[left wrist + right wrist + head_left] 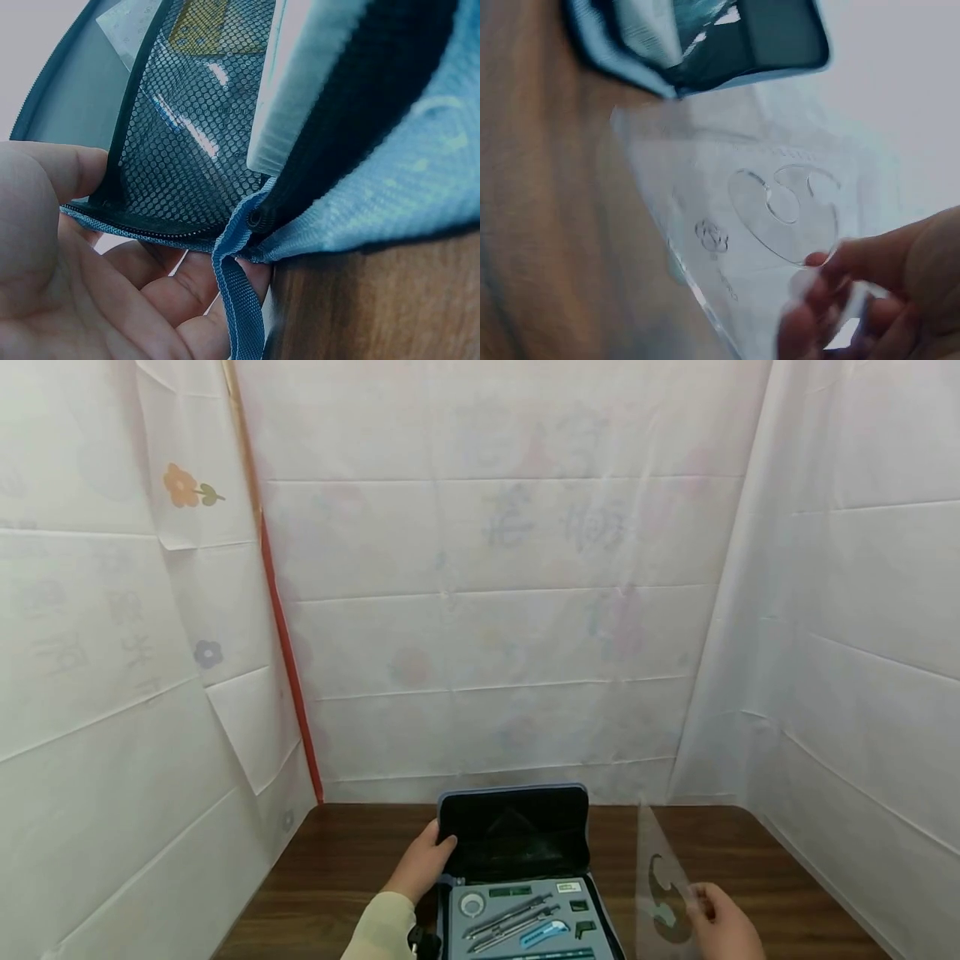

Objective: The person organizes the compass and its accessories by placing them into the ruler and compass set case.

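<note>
A zippered drawing-instrument case stands open on the table with its lid raised. My left hand grips the lid's left edge. In the left wrist view the thumb lies inside, by the mesh pocket, and the other fingers lie outside. To the right of the case, my right hand pinches a clear triangular set square with a curved cutout, held tilted and apart from the case. The right wrist view shows a printed logo on the set square; that view is blurred.
The case's grey tray holds compasses, a light-blue cutter, a round white item and small green pieces. A blue strap hangs from the case's corner. White sheets surround the brown table.
</note>
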`<state>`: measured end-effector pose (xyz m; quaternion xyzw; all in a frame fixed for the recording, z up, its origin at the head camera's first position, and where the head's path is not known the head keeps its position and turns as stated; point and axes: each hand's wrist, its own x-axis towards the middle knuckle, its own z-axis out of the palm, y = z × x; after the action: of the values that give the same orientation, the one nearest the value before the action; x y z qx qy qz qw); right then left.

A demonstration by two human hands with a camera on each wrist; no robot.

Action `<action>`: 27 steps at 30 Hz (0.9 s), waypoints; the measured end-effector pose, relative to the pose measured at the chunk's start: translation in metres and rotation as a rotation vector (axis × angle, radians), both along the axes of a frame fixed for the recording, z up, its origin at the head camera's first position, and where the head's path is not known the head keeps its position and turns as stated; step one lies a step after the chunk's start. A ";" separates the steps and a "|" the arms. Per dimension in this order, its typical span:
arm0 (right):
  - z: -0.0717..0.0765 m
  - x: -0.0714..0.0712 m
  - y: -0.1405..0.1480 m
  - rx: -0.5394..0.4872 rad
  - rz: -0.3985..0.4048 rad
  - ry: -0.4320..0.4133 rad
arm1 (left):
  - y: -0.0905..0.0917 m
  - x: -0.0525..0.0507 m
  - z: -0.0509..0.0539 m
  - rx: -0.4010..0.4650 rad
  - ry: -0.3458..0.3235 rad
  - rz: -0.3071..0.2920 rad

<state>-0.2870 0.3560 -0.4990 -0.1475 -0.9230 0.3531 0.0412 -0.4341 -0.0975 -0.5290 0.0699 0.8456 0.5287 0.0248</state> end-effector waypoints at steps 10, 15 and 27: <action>0.083 -0.010 -0.079 0.280 0.225 0.583 | -0.005 0.000 0.000 0.043 -0.013 -0.010; 0.112 -0.046 -0.110 0.489 0.392 0.766 | -0.006 0.000 -0.003 0.067 -0.023 0.004; 0.110 -0.106 -0.142 0.662 0.513 0.799 | 0.001 -0.003 0.002 0.108 -0.001 -0.054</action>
<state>-0.3929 0.2144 -0.3894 0.2463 -0.9033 0.0726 0.3436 -0.4373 -0.0965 -0.5274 0.0938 0.8135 0.5728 0.0357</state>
